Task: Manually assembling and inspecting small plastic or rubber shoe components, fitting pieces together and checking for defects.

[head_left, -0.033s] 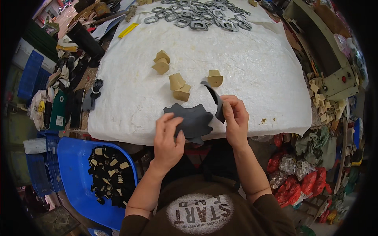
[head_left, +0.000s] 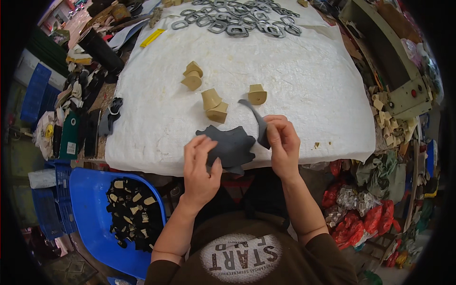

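Near the table's front edge lies a stack of dark grey, wavy-edged cut pieces (head_left: 232, 145), which look like leather or a similar sheet. My left hand (head_left: 199, 164) rests at the stack's left edge, fingers and thumb apart and loosely bent. To the stack's right, my right hand (head_left: 281, 142) pinches one dark grey cut piece (head_left: 260, 124) between thumb and fingers; it stands up with its narrow tip pointing away from me. Beyond the hands are several tan shoe heels: a single one (head_left: 257, 95), a touching pair (head_left: 211, 99) and another touching pair (head_left: 192, 76).
A white sheet (head_left: 304, 85) covers the table. Grey ring-shaped pieces (head_left: 237, 30) lie heaped at its far end, near a yellow strip (head_left: 153, 38). A blue tub (head_left: 88, 209) of black and tan pieces stands lower left. Red bags (head_left: 351, 232) lie lower right.
The cut piece in my right hand has turned slightly, showing more of its flat face. The table has shifted a little leftward in view. Both hands stay almost in place.
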`<state>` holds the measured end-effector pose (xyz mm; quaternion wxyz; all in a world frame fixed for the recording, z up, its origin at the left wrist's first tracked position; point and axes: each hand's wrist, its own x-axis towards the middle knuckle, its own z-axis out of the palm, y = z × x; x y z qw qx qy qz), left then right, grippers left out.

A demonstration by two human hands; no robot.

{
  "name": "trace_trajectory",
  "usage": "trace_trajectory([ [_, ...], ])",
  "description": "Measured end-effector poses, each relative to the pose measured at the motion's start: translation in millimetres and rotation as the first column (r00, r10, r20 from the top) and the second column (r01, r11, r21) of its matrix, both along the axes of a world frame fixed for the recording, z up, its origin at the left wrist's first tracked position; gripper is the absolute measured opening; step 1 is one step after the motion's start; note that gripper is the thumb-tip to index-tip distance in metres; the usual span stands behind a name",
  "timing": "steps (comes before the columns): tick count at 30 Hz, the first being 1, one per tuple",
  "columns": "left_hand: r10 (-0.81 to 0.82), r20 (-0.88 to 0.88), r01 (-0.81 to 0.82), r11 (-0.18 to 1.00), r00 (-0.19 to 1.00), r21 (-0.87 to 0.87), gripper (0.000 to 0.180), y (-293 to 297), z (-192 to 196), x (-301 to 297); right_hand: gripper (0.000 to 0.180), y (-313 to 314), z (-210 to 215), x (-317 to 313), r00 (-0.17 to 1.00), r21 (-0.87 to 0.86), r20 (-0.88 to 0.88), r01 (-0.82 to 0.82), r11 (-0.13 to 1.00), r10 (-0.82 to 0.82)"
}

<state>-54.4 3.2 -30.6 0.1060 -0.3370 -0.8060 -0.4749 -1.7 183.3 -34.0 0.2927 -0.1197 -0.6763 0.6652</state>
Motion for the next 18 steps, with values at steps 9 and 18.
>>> trace_trajectory([
  [9,-0.331,0.707,-0.018,0.899,0.625,0.437,0.039,3.3,5.9,12.2,0.031,2.4,19.5,-8.0,0.940,0.646,0.049,-0.288,0.707,0.338],
  [18,-0.593,0.717,-0.178,0.712,0.366,0.679,0.044,-0.9,8.3,15.9,0.050,59.1,-38.0,-71.8,0.939,0.711,0.292,-0.085,0.698,-0.183],
])
